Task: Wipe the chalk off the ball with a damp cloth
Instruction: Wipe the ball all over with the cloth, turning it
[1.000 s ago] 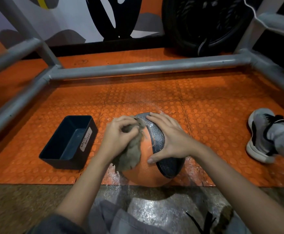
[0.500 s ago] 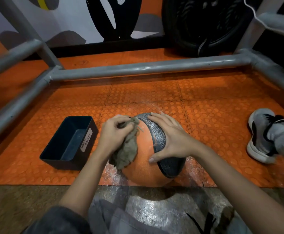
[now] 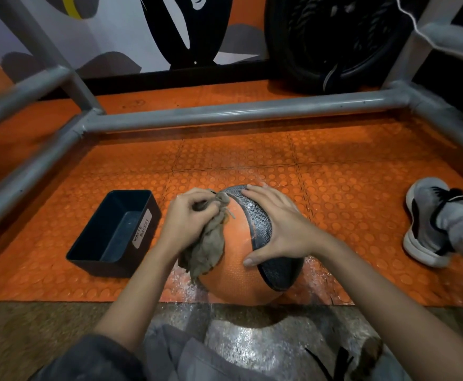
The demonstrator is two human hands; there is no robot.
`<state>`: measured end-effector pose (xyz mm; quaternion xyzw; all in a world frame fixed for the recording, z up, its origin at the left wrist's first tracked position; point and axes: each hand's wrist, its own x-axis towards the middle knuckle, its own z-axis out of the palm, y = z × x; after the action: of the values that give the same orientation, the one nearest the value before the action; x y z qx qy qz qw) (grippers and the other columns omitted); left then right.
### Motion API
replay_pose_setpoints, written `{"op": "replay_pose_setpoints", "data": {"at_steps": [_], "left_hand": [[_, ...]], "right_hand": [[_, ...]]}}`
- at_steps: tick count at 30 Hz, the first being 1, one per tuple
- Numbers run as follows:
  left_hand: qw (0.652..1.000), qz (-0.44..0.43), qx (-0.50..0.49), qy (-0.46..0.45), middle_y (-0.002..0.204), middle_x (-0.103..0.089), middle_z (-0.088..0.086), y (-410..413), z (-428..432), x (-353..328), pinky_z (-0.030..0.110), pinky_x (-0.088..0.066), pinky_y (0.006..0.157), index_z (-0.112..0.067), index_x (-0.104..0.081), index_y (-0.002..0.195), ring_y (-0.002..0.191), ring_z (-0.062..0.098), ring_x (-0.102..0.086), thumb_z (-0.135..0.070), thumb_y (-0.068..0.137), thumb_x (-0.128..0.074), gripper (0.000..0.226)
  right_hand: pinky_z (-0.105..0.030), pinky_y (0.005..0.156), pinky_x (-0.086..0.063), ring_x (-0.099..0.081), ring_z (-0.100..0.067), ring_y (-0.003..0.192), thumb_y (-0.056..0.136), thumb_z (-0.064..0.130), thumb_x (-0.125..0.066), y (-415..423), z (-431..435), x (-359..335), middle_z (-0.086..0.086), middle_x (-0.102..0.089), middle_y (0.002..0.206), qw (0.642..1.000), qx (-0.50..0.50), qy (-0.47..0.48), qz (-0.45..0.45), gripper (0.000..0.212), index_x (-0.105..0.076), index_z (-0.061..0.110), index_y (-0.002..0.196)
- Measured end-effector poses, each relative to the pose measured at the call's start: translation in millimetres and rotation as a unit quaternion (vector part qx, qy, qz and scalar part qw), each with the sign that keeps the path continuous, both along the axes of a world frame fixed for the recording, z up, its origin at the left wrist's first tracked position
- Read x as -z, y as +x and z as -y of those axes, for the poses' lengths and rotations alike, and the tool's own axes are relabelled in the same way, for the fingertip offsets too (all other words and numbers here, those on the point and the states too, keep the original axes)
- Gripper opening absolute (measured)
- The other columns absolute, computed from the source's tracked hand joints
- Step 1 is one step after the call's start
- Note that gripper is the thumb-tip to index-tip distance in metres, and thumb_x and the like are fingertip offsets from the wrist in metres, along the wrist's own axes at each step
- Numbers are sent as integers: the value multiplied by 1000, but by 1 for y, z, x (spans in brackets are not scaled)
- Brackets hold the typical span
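Dim, warm light; glare on wet floor (image 3: pixel 241 350); edges bend, perhaps slightly blurred.

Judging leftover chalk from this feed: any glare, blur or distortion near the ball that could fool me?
Head view: ball and cloth are sharp, no motion blur; glare on the glossy floor below the ball and speckled shine on the mat beside it could pass for chalk; wide-angle lens bows the pipes near the edges; tyre is dim.

White label (image 3: pixel 142 229) on the black bin (image 3: pixel 102 266) — "WASTE BASKET".
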<state>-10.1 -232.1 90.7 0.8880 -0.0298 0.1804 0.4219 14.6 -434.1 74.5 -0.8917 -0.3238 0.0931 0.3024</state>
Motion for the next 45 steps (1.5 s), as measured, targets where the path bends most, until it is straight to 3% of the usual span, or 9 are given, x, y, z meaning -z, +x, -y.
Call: {"op": "replay_pose_setpoints", "data": {"at_steps": [7, 11, 16, 19, 24, 29, 31, 38, 45], "left_hand": [[989, 73, 101, 80, 89, -61, -19, -28, 25, 6, 12, -32, 90, -12, -75, 82, 92, -13, -45, -32, 73, -57, 28], [988, 91, 92, 81, 89, -63, -13, -18, 16, 6, 8, -32, 86, -10, -75, 83, 89, -6, -49, -29, 74, -60, 27], [999, -23, -33, -22, 86, -62, -18, 11, -8, 7, 7, -41, 79, -14, -74, 88, 90, 5, -61, -7, 84, -66, 12], [1000, 16, -3, -15, 86, -61, -24, -1, 5, 5, 14, -40, 88, -25, -71, 86, 89, -11, -55, -17, 78, -65, 12], [982, 82, 126, 114, 91, -62, -15, -19, 20, 3, 2, -29, 89, -9, -75, 89, 94, 6, -51, -32, 77, -56, 32], [1000, 6, 20, -14, 87, -66, -9, 10, 0, 2, 2, -37, 78, -12, -74, 89, 81, -12, -57, -12, 82, -68, 10], [999, -30, -23, -39, 86, -64, -11, 15, 0, 3, 2, -38, 75, -13, -74, 89, 84, -3, -58, -6, 83, -67, 11], [978, 95, 141, 120, 91, -61, -14, -29, 26, 7, 7, -30, 90, -10, -75, 87, 94, -2, -46, -28, 77, -58, 27], [1000, -9, -25, 2, 86, -65, -8, 2, -3, -1, 8, -40, 82, -4, -75, 92, 93, 8, -59, -10, 83, -68, 13]], "right_hand": [[-47, 118, -5, 3, -5, 144, 39, 82, -61, 4, 3, 5, 19, -10, 154, 1000, 3, 25, 8, 126, -14, 39, 147], [-47, 118, -5, 2, -5, 144, 38, 81, -63, 4, 1, 3, 19, -9, 155, 1000, 7, 17, 8, 128, -14, 37, 148], [-46, 118, -2, 4, -1, 142, 44, 66, -81, 2, 3, 0, 20, -7, 155, 1000, 3, 13, -10, 127, -13, 37, 148], [-45, 118, -3, 4, -2, 142, 41, 73, -74, 4, 5, 2, 21, -7, 155, 1000, 4, 15, -9, 128, -13, 38, 148], [-43, 118, -4, 4, -3, 143, 43, 73, -72, 3, 4, 3, 20, -8, 155, 1000, -7, 15, 4, 126, -13, 37, 148], [-45, 118, -1, 7, -2, 142, 45, 69, -78, 1, 2, -1, 21, -5, 155, 1000, -4, 3, -4, 126, -13, 37, 148], [-45, 118, -1, 6, -1, 142, 43, 73, -73, 2, 2, 0, 21, -5, 155, 1000, -4, 5, -8, 126, -12, 38, 148], [-42, 119, -4, 2, -3, 143, 44, 70, -79, 2, 5, 3, 18, -10, 154, 1000, -10, 17, -1, 127, -14, 36, 148], [-43, 118, -1, 5, 0, 141, 47, 64, -83, -1, 3, -1, 21, -7, 154, 1000, -3, 3, -8, 126, -13, 37, 148]]}}
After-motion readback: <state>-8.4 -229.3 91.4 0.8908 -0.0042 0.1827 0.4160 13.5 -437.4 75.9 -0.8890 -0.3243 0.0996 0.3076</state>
